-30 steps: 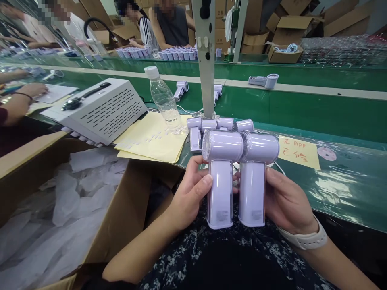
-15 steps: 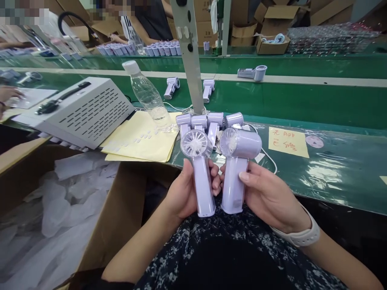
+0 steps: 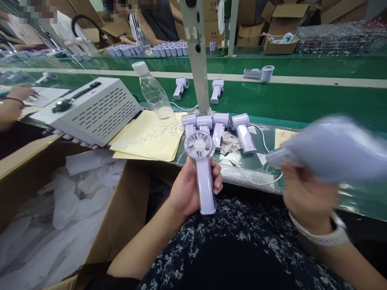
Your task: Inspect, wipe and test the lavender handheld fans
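Observation:
My left hand (image 3: 185, 189) is wrapped round the handle of a lilac handheld fan (image 3: 206, 187), held upright with its round grille facing me. At the right, my right hand (image 3: 311, 197) grips another lilac handheld fan (image 3: 335, 147), tilted sideways and smeared by motion. Its fingers are partly hidden behind the blur. Just beyond the left hand, several more lilac fans (image 3: 245, 139) lie on the bench edge. A crumpled bit of paper (image 3: 229, 143) and a white cable (image 3: 260, 183) lie near them.
An open carton (image 3: 121, 209) of clear plastic bags stands at lower left. Behind it are a grey vented metal box (image 3: 102, 108), yellow sheets (image 3: 145, 139), a water bottle (image 3: 155, 96) and a metal post (image 3: 198, 60). More fans lie on the green belt (image 3: 302, 96). A co-worker's hand (image 3: 21, 94) is at far left.
My right hand has swung its fan away to the right and tipped it over, uncovering the fan and paper on the bench. The left hand keeps its fan upright. The view has shifted slightly.

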{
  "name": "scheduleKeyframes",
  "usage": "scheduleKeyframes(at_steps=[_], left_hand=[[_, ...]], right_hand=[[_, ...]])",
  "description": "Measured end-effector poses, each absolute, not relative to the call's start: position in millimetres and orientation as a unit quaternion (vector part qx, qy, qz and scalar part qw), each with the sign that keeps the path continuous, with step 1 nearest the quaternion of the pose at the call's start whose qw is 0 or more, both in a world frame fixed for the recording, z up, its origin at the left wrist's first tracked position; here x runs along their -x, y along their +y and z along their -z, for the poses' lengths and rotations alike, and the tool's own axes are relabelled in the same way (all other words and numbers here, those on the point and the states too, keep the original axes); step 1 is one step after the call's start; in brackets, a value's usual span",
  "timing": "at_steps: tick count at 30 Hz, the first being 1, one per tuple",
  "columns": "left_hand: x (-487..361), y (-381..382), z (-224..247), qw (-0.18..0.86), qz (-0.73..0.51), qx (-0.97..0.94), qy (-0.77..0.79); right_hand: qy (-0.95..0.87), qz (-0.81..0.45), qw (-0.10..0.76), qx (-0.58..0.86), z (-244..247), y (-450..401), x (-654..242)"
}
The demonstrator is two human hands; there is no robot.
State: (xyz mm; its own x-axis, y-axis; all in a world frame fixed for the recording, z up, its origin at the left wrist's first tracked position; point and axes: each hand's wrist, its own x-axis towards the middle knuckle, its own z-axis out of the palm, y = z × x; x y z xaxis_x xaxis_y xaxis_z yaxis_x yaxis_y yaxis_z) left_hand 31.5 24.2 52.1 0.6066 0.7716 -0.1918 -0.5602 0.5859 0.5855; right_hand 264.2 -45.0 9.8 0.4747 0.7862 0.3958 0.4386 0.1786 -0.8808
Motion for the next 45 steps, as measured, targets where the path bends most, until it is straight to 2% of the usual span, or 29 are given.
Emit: scheduleKeyframes(at_steps=[3,6,9,12,16,22,28,41,45], left_hand=[[-32.9,25.3,-51.6,0.864,-0.388,-0.235,0.217],[-35.6,27.1,-51.1,0.861,-0.388,-0.244,0.219],[-36.5,27.9,-50.2,0.85,-0.394,-0.267,0.225],[-34.0,26.5,-48.5,0.834,-0.403,-0.299,0.229],[-27.7,23.7,-46.3,0.81,-0.413,-0.353,0.22],[-21.8,21.2,-48.1,0.791,-0.41,-0.389,0.234],[-24.8,19.5,-47.5,0.783,-0.397,-0.42,0.229],[-26.5,21.6,-36.2,0.761,-0.374,-0.45,0.281],[-22.0,21.6,-43.4,0.712,-0.363,-0.508,0.323]], right_hand=[[-0.476,-0.179,0.556,0.657,4.9,-20.9,-273.7],[-0.452,-0.267,0.59,0.614,-8.1,-12.4,-268.9],[-0.399,-0.448,0.615,0.513,-33.9,-19.3,-250.4],[-0.285,-0.634,0.57,0.439,-52.2,-25.6,-226.7],[-0.205,-0.743,0.519,0.37,-58.5,-24.2,-207.9],[-0.198,-0.744,0.56,0.306,-57.0,-23.2,-210.5],[-0.193,-0.673,0.609,0.372,-46.1,-25.3,-215.2],[-0.214,-0.636,0.616,0.414,-43.9,-22.4,-207.7],[-0.296,-0.588,0.623,0.423,-40.5,-26.1,-213.8]])
